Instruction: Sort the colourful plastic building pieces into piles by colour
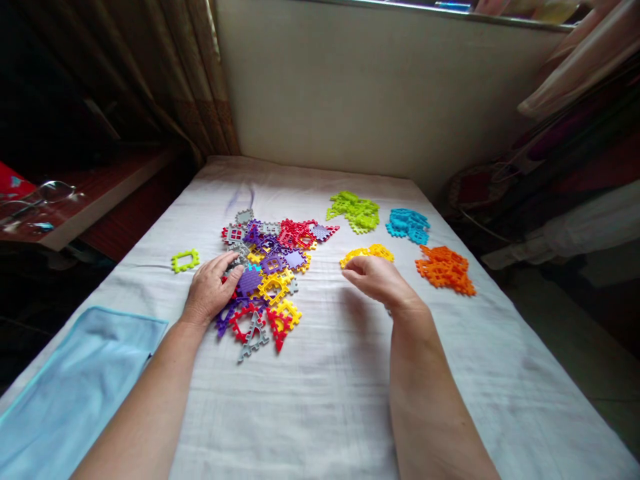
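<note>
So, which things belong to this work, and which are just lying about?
Likely work:
mixed-coloured pile of toothed plastic pieces, by the left hand
lime-green pile, blue pile, orange pile, yellow pile, similar plastic
lone lime-green rectangular frame

Likely lying about:
light-blue cloth
clear glasses on the wooden shelf

You have two bare hands in view: one left hand [213, 283], one right hand [377, 280]; four single-colour heaps: one green heap [356, 213], one blue heap [409, 225], one orange heap [445, 268], one yellow heap [370, 253]; one mixed heap [273, 265], at least five colours; one lone green piece [186, 269]; one blue cloth [75, 380]; pieces inside heaps overlap too much for you to count.
</note>
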The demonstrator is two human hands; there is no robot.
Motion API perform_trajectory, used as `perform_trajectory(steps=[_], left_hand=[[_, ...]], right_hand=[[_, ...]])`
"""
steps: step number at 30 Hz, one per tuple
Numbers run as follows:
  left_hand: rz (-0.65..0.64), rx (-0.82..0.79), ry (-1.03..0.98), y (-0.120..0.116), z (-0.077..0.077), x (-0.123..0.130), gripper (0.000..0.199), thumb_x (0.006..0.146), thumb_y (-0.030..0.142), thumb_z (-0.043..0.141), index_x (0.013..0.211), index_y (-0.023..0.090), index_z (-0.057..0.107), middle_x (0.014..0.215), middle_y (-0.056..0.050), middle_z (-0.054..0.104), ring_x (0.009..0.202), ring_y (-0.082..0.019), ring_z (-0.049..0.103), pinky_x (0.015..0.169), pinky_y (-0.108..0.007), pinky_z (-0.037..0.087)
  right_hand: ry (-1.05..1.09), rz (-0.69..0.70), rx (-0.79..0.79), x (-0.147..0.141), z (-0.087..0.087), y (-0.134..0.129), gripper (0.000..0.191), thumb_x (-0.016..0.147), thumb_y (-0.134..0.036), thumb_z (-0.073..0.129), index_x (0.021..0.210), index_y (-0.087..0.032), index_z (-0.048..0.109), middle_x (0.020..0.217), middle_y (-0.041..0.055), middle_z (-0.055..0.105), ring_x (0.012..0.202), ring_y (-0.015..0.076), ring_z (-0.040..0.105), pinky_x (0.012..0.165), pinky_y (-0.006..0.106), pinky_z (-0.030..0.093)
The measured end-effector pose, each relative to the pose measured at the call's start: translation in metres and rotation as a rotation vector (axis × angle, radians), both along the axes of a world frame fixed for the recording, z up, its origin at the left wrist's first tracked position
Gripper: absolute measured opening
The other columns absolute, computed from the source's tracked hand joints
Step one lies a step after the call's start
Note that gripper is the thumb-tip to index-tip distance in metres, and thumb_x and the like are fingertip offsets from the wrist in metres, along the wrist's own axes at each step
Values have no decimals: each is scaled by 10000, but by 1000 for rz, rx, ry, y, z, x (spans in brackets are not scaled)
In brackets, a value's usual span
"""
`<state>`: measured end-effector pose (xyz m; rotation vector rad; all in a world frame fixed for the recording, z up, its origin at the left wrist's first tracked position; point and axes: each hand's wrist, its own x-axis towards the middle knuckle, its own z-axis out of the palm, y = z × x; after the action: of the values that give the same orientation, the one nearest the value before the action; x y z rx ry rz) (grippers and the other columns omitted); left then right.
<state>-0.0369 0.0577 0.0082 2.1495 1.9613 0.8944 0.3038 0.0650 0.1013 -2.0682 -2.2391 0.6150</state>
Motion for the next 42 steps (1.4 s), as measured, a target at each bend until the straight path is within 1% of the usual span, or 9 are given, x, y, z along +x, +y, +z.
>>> perform_trajectory(steps=[5, 8, 14, 21, 25, 29, 32, 37, 42], left_hand=[[2, 4, -7, 0, 0, 0, 524, 913, 530, 390, 1219, 185, 640, 1322, -111, 655, 1241, -268, 592, 1125, -450, 406], [2, -6, -7, 0, -1, -1, 523, 911, 535, 400, 1223, 189, 639, 1327, -109, 653, 1251, -265, 586, 1127, -448, 403], [1, -2, -7, 0, -1, -1, 538, 912, 545, 402, 1221, 178, 644, 1322, -119, 654, 1247, -269, 589, 1127, -448, 402], [-2, 5, -5, -1, -1, -1, 510, 922, 532, 404, 1228, 201, 641, 1330, -95, 653, 1245, -260, 587, 1121, -446, 408], [0, 1, 0, -1, -1, -1, 535, 923, 544, 392, 1230, 184, 642, 1329, -108, 652, 1245, -270, 587, 1117, -454, 412], [-2, -2, 4, 0, 0, 0, 560, 923, 551, 377, 1234, 169, 644, 1330, -118, 650, 1249, -275, 583, 1122, -457, 405], [0, -12, 5, -1, 1, 1, 579, 919, 549, 375, 1239, 147, 641, 1333, -135, 644, 1254, -279, 580, 1127, -455, 400], [13, -22, 12, -2, 1, 1, 542, 919, 533, 381, 1238, 175, 634, 1341, -115, 643, 1258, -265, 577, 1131, -450, 397], [2, -13, -5, -2, 2, 1, 552, 918, 534, 381, 1236, 164, 638, 1331, -126, 646, 1253, -275, 579, 1128, -456, 397]], right_hand=[[-6, 252, -70, -49, -4, -13, 202, 823, -288, 599, 912, -253, 777, 919, 32, 769, 830, 172, 669, 668, 241, 403], [7, 390, -113, -73, -7, -23, 262, 799, -310, 632, 1023, -276, 764, 970, 32, 767, 869, 184, 676, 698, 248, 426], [33, 544, -128, -79, -13, -28, 545, 766, -223, 654, 1294, -357, 644, 1017, 23, 747, 921, 199, 680, 720, 255, 441], [-88, 565, -74, -85, -14, -34, 509, 846, -202, 565, 1336, -337, 599, 1124, 84, 700, 958, 232, 679, 716, 283, 454], [-82, 567, -39, -86, -13, -33, 391, 843, -249, 594, 1231, -253, 637, 1106, 95, 711, 952, 231, 679, 709, 276, 452], [-62, 533, -35, -84, -12, -28, 321, 822, -187, 586, 1129, -228, 673, 1110, 84, 723, 980, 212, 674, 744, 265, 448], [-30, 523, -56, -82, -13, -26, 339, 829, -195, 591, 1156, -236, 673, 1100, 75, 723, 991, 202, 667, 760, 258, 442], [-6, 557, -118, -77, -13, -30, 543, 781, -370, 717, 1301, -260, 607, 1152, 95, 670, 954, 217, 666, 739, 264, 446], [-111, 496, -81, -83, -7, -36, 402, 805, -302, 678, 1192, -201, 634, 1145, 129, 668, 945, 248, 678, 697, 281, 449]])
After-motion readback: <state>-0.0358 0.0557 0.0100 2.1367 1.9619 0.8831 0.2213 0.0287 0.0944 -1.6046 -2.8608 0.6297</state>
